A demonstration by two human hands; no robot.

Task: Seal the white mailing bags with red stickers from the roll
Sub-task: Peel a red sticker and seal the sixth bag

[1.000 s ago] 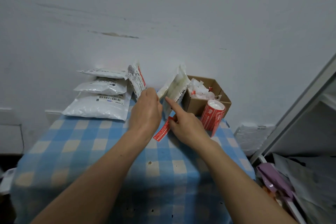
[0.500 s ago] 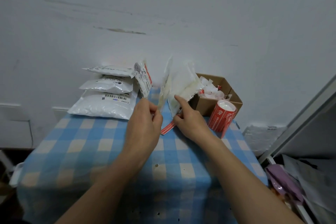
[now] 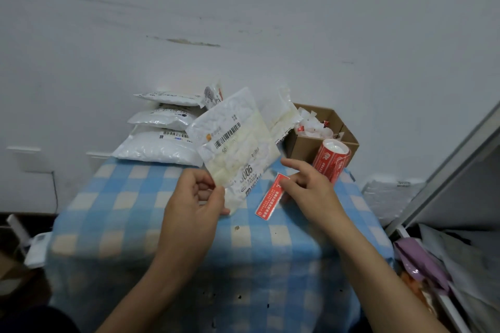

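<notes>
Head view: the left hand (image 3: pixel 193 205) is holding a white mailing bag (image 3: pixel 238 140) up off the bench (image 3: pixel 135 211), a bit left of the sticker roll (image 3: pixel 331 159). Its fingers (image 3: pixel 198 177) and thumb are clamping onto the bag's lower corner. The bag is tilting, with the barcode label side facing the camera.

The right hand (image 3: pixel 308 186) is hanging between that bag and the roll, with fingers pinching the top end of one red sticker (image 3: pixel 270 199) and the index finger sticking out straight. The sticker is dangling just beside the bag's lower edge; can't tell if they're touching.

The roll itself is standing upright on the checked cloth. Right behind the roll, an open cardboard box (image 3: pixel 305 143) is holding white scraps. Another white bag (image 3: pixel 278 111) is leaning up behind the held one, left of the roll. Way further left of the roll, a stack of filled bags (image 3: pixel 159 143) is sitting against the wall.
</notes>
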